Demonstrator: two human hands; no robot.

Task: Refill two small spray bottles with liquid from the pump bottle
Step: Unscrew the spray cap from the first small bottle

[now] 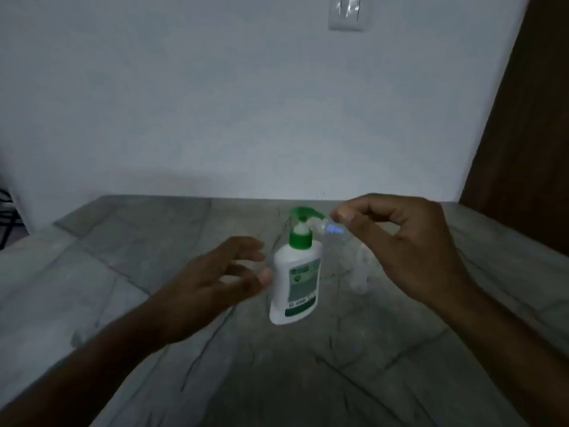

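A person's two bare forearms reach in over a grey marbled counter (184,349), framing the work at its middle. The left hand (221,272) hangs just beside the pump bottle (294,285), fingers loosely spread and curled around nothing, thumb tip close to the bottle's shoulder; whether it touches is hard to tell through the blur. It looks placed to steady the bottle or to press the pump.

The white bottle, with its green collar and green pump head (303,213), stands upright on the counter, label towards the camera, its nozzle pointing right.

The right hand (400,241) is raised a little beyond, thumb and fingers pinching a small clear spray bottle (334,230). That bottle is tilted, its mouth brought up to the nozzle tip, apparently so that each stroke of the pump lands inside the narrow opening and not on the counter. No cap can be made out on it.

Beneath the right hand, on the counter right of the pump bottle, lie pale clear shapes (361,269), perhaps the second spray bottle and loose caps, too blurred to tell.

Behind, a plain white wall carries a light switch (348,12); a dark wooden door (523,118) edges the right. Filling seems about to begin.
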